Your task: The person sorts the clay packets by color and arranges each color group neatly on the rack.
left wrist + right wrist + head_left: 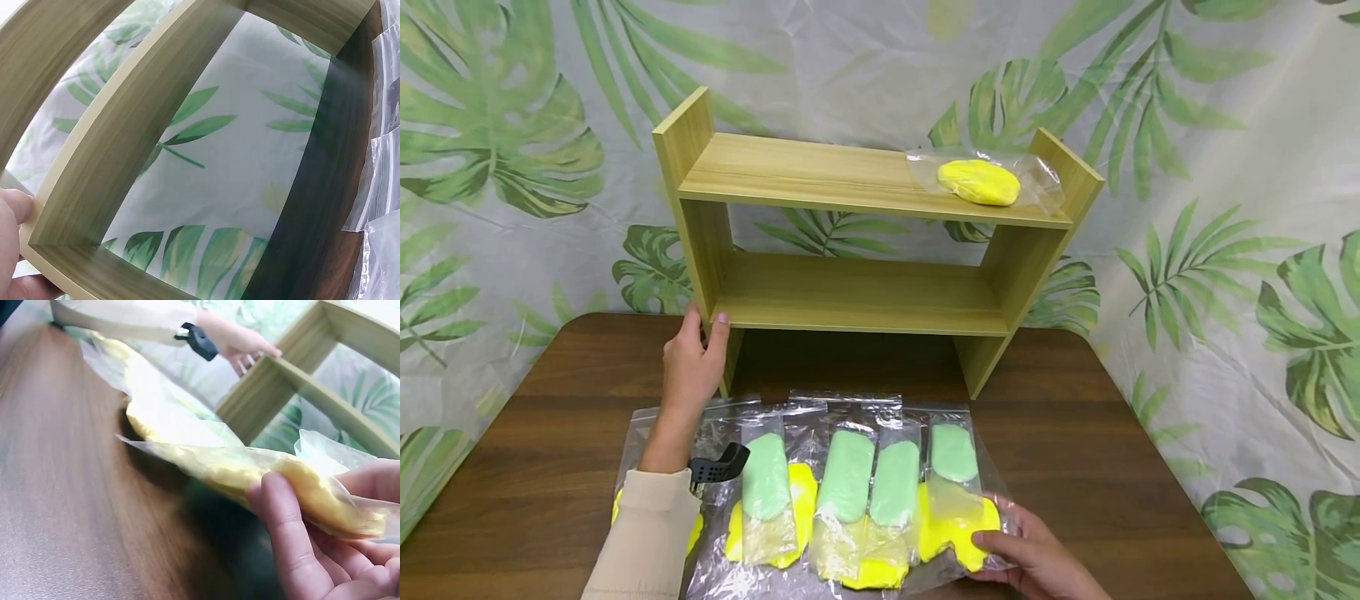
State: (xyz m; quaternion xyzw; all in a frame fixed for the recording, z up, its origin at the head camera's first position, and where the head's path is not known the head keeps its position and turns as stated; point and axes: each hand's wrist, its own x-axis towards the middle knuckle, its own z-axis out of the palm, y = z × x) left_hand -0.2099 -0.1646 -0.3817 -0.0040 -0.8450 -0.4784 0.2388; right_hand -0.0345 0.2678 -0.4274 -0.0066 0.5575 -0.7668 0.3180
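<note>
A small wooden shelf (861,292) stands on the brown table. My left hand (694,367) grips its left side panel at the middle board, thumb at the front edge; the left wrist view shows fingers (14,206) around that edge. At the near right, my right hand (1037,550) pinches a clear zip bag holding a flat yellow clay-like piece (951,525). The right wrist view shows the thumb on one face of this bag (337,500) and other fingers behind it. A smaller bag with a pale green piece (953,452) overlaps its top.
More bags with yellow pieces (802,500) lie in a row before the shelf, narrow bags with pale green pieces (847,475) over them. One bagged yellow lump (979,182) rests on the top board's right end. Leaf-print cloth (850,67) hangs behind.
</note>
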